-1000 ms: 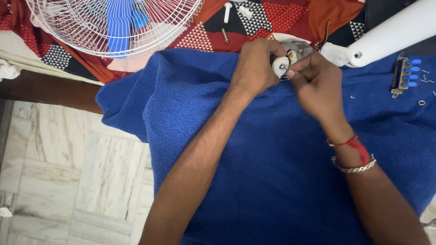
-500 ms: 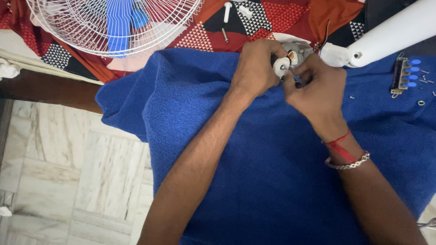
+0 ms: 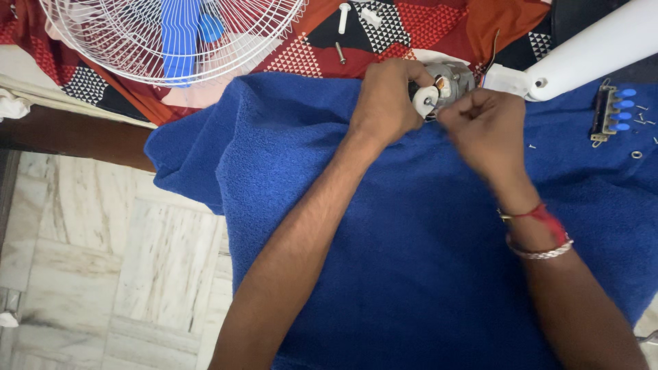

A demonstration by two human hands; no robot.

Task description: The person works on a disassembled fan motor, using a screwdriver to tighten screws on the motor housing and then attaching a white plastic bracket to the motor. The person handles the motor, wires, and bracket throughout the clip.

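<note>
A small grey metal fan motor (image 3: 456,77) with a white round knob (image 3: 425,100) on its shaft lies on a blue towel (image 3: 411,260). My left hand (image 3: 387,103) wraps around the motor's left side. My right hand (image 3: 483,127) pinches at the motor just right of the knob; what its fingertips hold is hidden. A red thread and a bead bracelet circle my right wrist.
A white wire fan guard with blue blades (image 3: 171,34) lies top left on a red patterned cloth. A white fan stem (image 3: 589,44) reaches in from top right. A switch block with blue buttons (image 3: 611,113), loose screws (image 3: 641,120) and white bolts (image 3: 343,17) lie about. Marble floor lower left.
My right hand has shifted slightly at the motor, its wrist turning, while my left hand keeps its hold. The motor and knob stay in place.
</note>
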